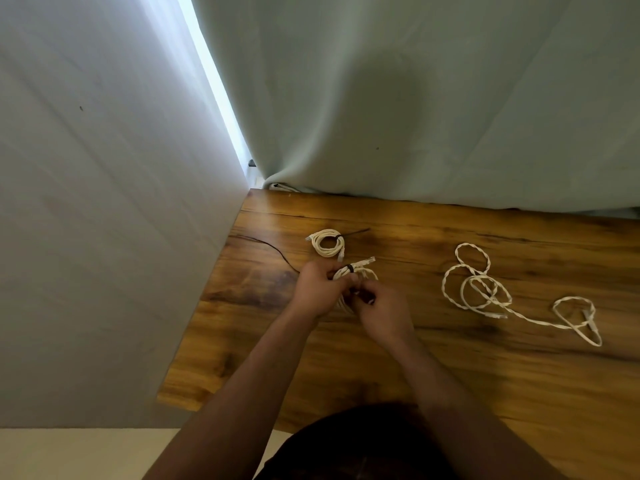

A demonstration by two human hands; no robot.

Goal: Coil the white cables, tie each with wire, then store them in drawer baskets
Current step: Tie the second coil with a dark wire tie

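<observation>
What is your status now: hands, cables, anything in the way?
Left hand and right hand grip a white cable coil, dark wire band on it. Tied coil lies beyond it. Loose white cable right, uncoiled. Nothing in the way.

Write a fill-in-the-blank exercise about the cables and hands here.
The left hand and right hand grip one coiled white cable over the brown wooden ____.
A second, tied white cable coil lies touched by ____ hand.
The loose uncoiled white cable lies on the person's ____ side.
Missing: table; neither; right.
</observation>
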